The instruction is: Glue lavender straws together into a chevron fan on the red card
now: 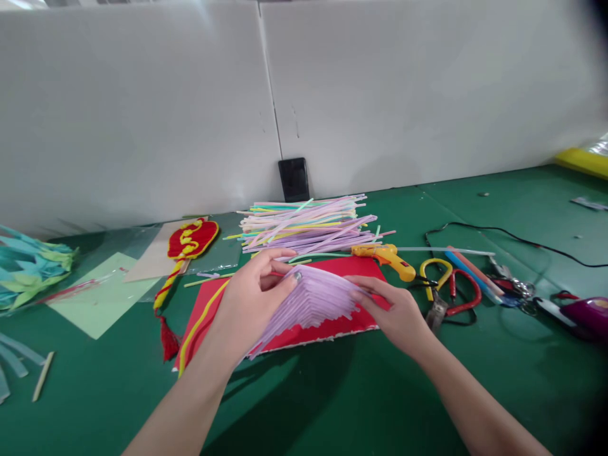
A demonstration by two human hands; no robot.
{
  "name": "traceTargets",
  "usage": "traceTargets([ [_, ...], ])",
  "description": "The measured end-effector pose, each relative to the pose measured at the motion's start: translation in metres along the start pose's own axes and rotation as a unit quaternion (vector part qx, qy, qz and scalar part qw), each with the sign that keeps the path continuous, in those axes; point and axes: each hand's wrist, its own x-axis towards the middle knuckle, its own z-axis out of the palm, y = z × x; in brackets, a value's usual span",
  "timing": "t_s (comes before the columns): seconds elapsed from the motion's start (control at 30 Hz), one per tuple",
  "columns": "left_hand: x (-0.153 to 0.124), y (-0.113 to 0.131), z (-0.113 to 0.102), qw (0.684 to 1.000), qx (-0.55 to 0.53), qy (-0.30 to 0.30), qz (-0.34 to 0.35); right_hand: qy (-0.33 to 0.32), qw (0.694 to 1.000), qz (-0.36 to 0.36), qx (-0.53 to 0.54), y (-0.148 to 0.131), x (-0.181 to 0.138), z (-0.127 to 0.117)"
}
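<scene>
Both of my hands hold a fan-shaped piece of pale purple pipe cleaners (311,296), laid side by side and bent to a peak in the middle. My left hand (259,291) pinches its left upper edge between thumb and fingers. At the right edge, my right hand (387,307) grips it with thumb and fingertips. Beneath the piece lies a red board (351,326) with a ragged white front edge. A yellow pipe cleaner (194,326) curves across the board's left side, partly hidden by my left forearm.
Behind are a pile of pastel pipe cleaners (304,225) and an upright phone (294,179). Right lie an orange glue gun (387,254), red-and-yellow-handled scissors (439,304) and a black cable (513,228). A red-and-yellow tasselled fan (192,240) and green paper (102,297) lie left.
</scene>
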Motion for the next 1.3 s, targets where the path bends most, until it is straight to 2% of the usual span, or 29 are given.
traceTargets([
  [0.8, 0.0011, -0.0015, -0.0013, 1.0, -0.001, -0.001, 0.01, -0.026, 1.0, -0.012, -0.005, -0.001, 0.0, -0.0014],
  [1.03, 0.0013, -0.0019, -0.0011, 1.0, 0.002, 0.005, 0.011, -0.006, 1.0, -0.004, 0.007, -0.002, -0.001, -0.0021],
  [1.3, 0.0004, 0.0012, -0.0013, 1.0, 0.008, 0.006, 0.012, -0.014, 1.0, -0.002, 0.004, -0.003, -0.0008, -0.0036],
])
